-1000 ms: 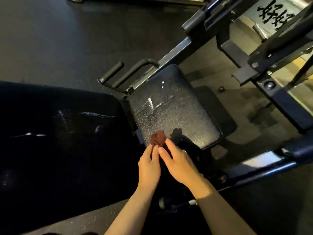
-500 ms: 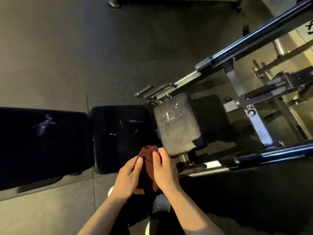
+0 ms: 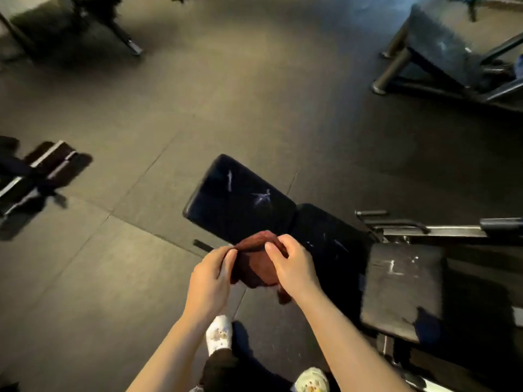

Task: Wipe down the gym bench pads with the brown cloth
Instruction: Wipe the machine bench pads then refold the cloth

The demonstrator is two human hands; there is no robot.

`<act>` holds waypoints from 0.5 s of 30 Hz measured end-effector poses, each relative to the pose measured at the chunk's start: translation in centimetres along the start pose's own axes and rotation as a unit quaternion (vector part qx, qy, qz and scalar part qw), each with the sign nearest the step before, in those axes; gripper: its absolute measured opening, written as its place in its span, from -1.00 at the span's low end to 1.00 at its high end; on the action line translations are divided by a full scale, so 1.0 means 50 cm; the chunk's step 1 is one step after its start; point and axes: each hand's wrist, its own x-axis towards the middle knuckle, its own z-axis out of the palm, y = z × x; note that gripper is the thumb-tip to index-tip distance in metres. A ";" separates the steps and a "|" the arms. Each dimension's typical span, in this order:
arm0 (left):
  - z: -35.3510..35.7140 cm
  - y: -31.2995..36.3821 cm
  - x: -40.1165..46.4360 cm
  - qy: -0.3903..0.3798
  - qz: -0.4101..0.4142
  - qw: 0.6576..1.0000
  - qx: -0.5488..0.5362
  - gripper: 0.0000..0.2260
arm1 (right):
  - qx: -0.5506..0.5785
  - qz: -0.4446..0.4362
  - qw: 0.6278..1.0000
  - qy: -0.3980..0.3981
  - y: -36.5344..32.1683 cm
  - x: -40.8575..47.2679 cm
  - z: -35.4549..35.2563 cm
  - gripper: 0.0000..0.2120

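**Inspector:** Start with what cannot be verified.

**Assistant:** The brown cloth is bunched, and both hands cover its side edges, so its full outline is hidden. A dark tail of it hangs below the right hand. The fingertips of the left hand are partly tucked behind the cloth. The far-left equipment is blurred and cut off by the frame edge; its type cannot be determined. The frame at upper right is also cropped.

**Inspector:** State of the hands?

**Assistant:** The left hand pinches the cloth's left edge, and the right hand pinches its upper right edge. The cloth is held in the air between them, in front of the bench and clear of every pad.

**Inspector:** The bench?

**Assistant:** Three dark pads. The long back pad bears pale scuff marks; the middle pad adjoins it and is partly screened by the right hand; the small grey pad sits at right, worn, with white marks. A metal rail with black handles runs beside it.

**Inspector:** Surface and room?

**Assistant:** Dark rubber floor in tiles, seams visible, lit unevenly with a brighter patch toward the top. Two white shoes stand on it below the hands.
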 end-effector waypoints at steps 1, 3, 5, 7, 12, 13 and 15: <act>-0.028 -0.012 0.003 0.007 -0.002 1.000 -0.006 -0.78 | -0.011 -0.004 1.000 -0.007 -0.018 -0.003 0.015 -0.78; -0.071 -0.034 0.014 -0.006 0.000 1.000 -0.021 -0.74 | -0.026 0.001 1.000 -0.011 -0.050 -0.009 0.034 -0.85; -0.104 -0.053 0.036 -0.025 0.029 0.999 -0.008 -0.76 | -0.042 0.000 0.999 0.000 -0.072 -0.005 0.047 -0.79; -0.137 -0.080 0.070 -0.055 0.063 0.996 0.000 -0.89 | -0.070 0.003 0.997 0.015 -0.096 0.008 0.067 -0.79; -0.275 -0.180 0.204 -0.189 0.182 0.962 0.081 -0.31 | -0.207 0.020 0.977 0.048 -0.186 0.066 0.170 -0.61; -0.309 -0.196 0.228 -0.205 0.212 0.949 0.108 -0.34 | -0.222 0.024 0.974 0.050 -0.210 0.077 0.198 -0.59; -0.368 -0.228 0.270 -0.213 0.282 0.918 0.178 -0.49 | -0.244 0.022 0.968 0.053 -0.257 0.100 0.253 -0.56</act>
